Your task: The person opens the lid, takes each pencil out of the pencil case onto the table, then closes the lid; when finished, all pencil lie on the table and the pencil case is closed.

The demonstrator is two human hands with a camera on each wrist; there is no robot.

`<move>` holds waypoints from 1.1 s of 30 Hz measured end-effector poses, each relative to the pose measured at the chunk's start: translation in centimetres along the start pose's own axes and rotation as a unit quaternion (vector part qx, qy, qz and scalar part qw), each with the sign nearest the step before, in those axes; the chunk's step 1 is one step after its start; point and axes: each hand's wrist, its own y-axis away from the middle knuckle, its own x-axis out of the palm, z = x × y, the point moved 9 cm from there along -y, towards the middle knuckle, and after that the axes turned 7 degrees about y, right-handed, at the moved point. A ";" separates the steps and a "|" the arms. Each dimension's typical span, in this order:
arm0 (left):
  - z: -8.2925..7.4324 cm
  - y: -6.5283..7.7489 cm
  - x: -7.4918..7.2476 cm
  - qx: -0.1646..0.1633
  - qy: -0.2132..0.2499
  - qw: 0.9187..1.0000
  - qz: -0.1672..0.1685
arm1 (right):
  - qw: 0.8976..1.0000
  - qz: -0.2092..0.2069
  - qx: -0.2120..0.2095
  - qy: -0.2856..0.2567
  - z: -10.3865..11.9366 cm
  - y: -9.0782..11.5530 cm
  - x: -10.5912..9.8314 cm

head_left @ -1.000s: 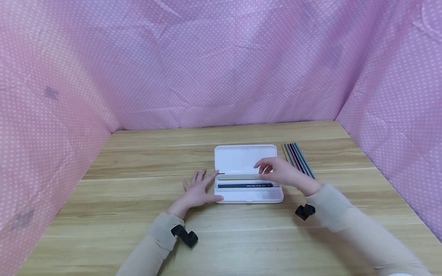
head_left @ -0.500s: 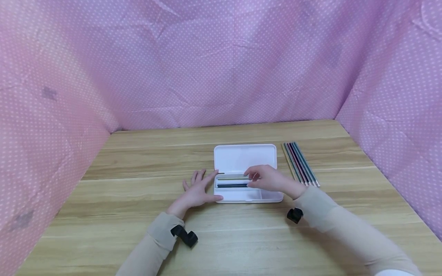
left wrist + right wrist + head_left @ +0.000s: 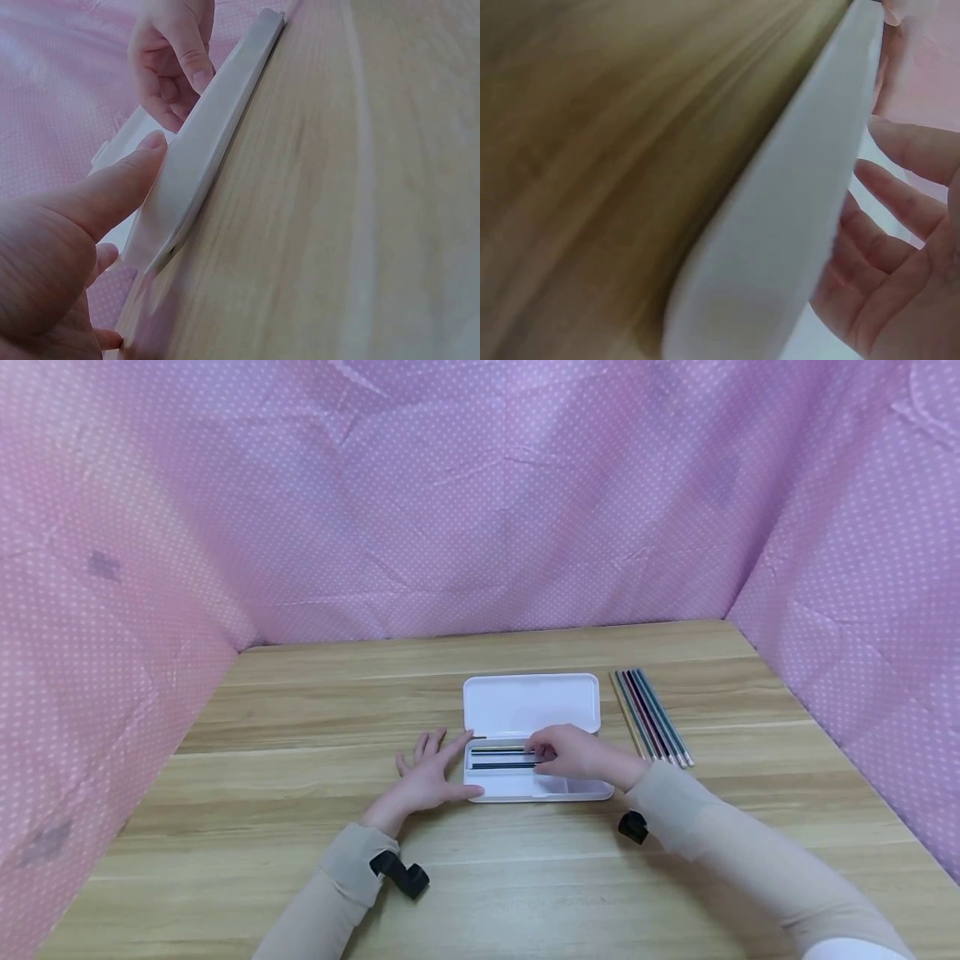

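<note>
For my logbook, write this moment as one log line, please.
left hand: touching white case; right hand: over case, hold unclear; case: open; pencils: some inside, others beside

There were one left hand (image 3: 422,782) and one right hand (image 3: 576,753); one white case (image 3: 510,788); one table (image 3: 300,718); two wrist cameras (image 3: 401,874) (image 3: 633,827); at least two cased pencils (image 3: 502,766) and at least five loose pencils (image 3: 652,718).
</note>
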 end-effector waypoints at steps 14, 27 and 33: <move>0.1 0.1 0.1 0.002 0.002 1.000 -0.002 | 0.999 0.030 -0.011 0.013 0.0 -0.4 0.5; 0.2 0.1 0.2 0.000 0.002 1.000 -0.005 | 0.998 0.060 -0.024 0.002 -0.7 -1.1 1.1; 0.2 0.0 0.2 0.000 -0.003 1.000 -0.008 | 0.997 0.063 -0.033 0.000 -0.6 -1.0 1.1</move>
